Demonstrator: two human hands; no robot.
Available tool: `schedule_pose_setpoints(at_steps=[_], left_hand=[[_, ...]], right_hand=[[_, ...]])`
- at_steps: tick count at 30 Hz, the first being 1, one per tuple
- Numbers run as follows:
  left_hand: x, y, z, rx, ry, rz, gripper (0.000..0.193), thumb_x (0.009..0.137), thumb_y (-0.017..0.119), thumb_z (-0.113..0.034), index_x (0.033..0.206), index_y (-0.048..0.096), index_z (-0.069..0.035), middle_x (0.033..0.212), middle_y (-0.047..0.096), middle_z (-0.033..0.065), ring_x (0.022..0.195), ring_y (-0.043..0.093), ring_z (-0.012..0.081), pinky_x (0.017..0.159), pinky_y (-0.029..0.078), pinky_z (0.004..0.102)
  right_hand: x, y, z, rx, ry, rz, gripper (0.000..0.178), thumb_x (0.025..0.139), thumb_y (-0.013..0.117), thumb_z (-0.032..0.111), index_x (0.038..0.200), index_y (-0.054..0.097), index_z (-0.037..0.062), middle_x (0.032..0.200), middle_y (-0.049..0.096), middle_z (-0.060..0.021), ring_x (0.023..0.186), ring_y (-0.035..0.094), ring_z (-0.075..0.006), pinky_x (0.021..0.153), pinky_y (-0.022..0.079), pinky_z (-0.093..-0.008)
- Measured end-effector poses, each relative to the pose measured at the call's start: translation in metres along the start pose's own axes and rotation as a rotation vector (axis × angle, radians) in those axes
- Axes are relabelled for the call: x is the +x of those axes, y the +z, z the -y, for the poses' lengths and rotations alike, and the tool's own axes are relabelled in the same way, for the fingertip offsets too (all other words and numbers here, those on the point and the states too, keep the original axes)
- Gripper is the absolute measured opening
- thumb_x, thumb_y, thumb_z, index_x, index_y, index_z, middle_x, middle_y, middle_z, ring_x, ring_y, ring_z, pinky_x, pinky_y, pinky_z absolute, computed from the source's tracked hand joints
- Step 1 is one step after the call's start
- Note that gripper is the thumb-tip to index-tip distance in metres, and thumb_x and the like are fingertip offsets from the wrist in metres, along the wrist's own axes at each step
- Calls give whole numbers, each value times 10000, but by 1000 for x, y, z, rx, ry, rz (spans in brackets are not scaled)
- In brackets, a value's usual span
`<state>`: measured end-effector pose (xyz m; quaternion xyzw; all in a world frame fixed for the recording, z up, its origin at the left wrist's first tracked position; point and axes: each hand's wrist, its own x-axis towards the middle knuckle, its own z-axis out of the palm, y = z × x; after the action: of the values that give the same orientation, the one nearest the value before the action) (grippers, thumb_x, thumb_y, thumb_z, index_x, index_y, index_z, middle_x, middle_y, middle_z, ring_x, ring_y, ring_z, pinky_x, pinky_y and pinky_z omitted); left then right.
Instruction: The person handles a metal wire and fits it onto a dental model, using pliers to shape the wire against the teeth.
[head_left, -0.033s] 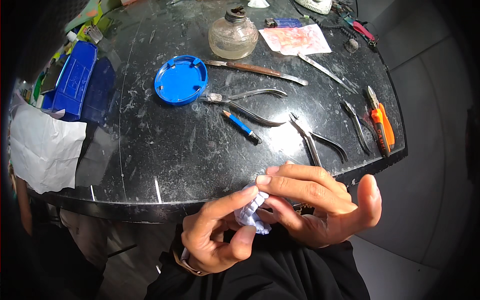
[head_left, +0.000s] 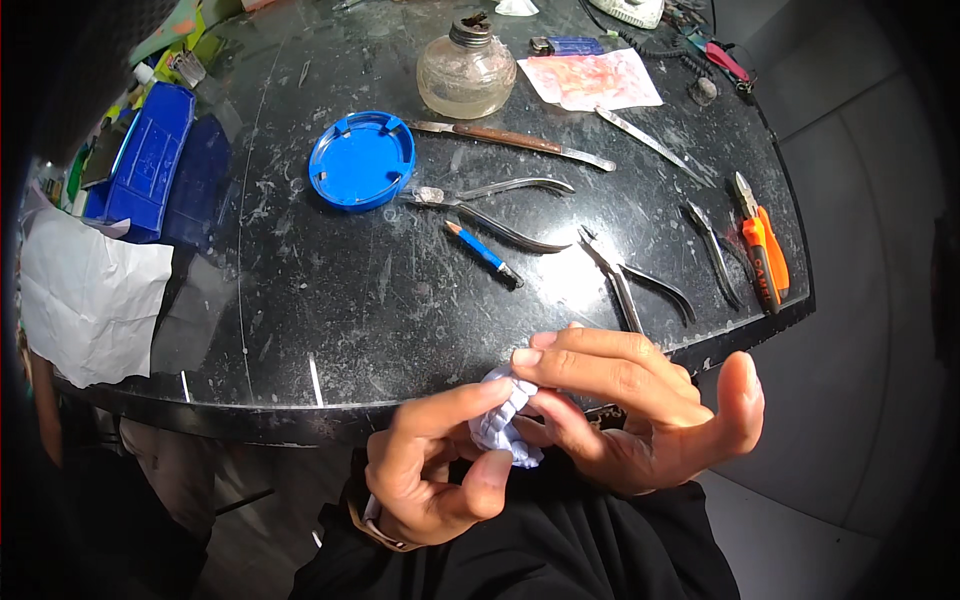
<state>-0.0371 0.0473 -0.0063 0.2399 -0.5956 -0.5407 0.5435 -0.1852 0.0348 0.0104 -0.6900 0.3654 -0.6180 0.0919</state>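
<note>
Left hand [head_left: 410, 480] pinches pale-blue tooth model [head_left: 492, 432] by black table [head_left: 330, 310]'s near edge | right hand [head_left: 640, 420] also pinches it, one finger raised | lettering shows on orange-black cutters [head_left: 757, 240]

a hard white glare burned on the glossy black bench [head_left: 330, 290] around the silver pliers [head_left: 609, 262]; light seemed to fall from above, brightening the left hand [head_left: 425, 465] and the right hand [head_left: 635, 395], while the black clothing [head_left: 540, 550] sank into shadow; the blue box [head_left: 150, 170] threw a dim reflection; the lens bowed the bench's front edge, and the corners faded to black; the middle looked fairly sharp.
</note>
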Motion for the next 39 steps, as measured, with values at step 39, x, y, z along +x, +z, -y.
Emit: schedule_pose_setpoints(at_steps=[39], left_hand=[[4,4,17,62,257,-112,323,794,563,16,1060,379,36,749,582,192,642,606,167,561,510,248]], right_hand=[[-2,-2,-4,72,40,102,477,616,737,-90,1012,481,-19,850,635,-213,745,644,-323,614,550,-347]])
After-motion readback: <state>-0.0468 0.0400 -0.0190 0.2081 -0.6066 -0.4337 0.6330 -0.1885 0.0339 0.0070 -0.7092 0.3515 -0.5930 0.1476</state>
